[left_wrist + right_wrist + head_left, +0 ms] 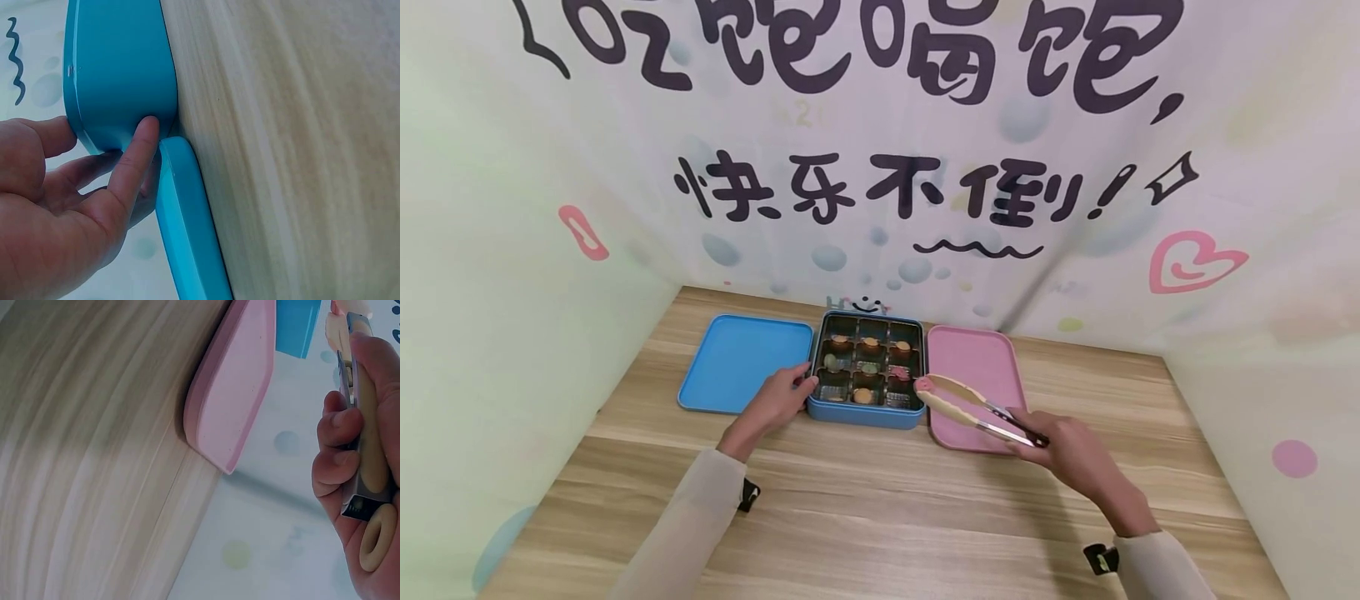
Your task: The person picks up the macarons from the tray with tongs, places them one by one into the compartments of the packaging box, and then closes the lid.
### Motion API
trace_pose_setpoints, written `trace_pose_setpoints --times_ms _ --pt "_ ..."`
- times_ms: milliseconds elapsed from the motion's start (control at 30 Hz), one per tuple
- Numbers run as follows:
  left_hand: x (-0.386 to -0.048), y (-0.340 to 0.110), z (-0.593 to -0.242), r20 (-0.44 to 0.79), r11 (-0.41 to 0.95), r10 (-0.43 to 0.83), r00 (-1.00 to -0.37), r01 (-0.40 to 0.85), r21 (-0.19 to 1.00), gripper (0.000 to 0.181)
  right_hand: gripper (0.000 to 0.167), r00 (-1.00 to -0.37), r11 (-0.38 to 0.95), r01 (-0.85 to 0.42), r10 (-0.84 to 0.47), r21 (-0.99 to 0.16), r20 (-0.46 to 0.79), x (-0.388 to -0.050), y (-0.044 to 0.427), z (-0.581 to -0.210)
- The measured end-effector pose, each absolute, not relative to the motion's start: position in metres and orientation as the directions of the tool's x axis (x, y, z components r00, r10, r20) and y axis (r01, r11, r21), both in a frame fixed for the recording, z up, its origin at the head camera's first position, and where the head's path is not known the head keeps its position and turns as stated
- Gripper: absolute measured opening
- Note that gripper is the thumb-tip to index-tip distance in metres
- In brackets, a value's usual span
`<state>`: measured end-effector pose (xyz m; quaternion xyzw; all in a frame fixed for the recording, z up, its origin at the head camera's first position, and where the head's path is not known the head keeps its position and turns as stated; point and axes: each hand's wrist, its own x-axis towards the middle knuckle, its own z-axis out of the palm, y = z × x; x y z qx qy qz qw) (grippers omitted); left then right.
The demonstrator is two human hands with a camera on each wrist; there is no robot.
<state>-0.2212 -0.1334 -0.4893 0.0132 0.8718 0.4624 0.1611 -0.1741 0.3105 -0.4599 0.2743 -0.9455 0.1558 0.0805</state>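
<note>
A blue box (862, 414) with a dark divided insert (868, 332) holds small cookies in several compartments. My left hand (777, 398) holds the box's front left corner, thumb near the rim and fingers along the side. Tongs (977, 411) with beige tips are gripped in my right hand (1067, 450); in the right wrist view the fingers curl round the tongs' beige and metal handle (373, 434). Between their tips sits a small pink cookie (924, 383), just beyond the box's right edge and above a pink tray (958, 346).
Left of the box lies a blue lid or tray (748, 358), close against its side. All stand on a wood-grain table (880, 508), near a back wall (820, 267) with printed lettering. Pale side walls rise at left and right.
</note>
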Motion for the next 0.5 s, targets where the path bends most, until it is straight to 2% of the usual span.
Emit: trace_pose_setpoints --times_ms 500 --pt "-0.221 -0.134 -0.489 -0.271 0.572 0.177 -0.946 -0.125 0.811 0.057 0.051 -0.846 0.799 -0.533 -0.502 -0.278 0.178 -0.18 0.293 -0.459"
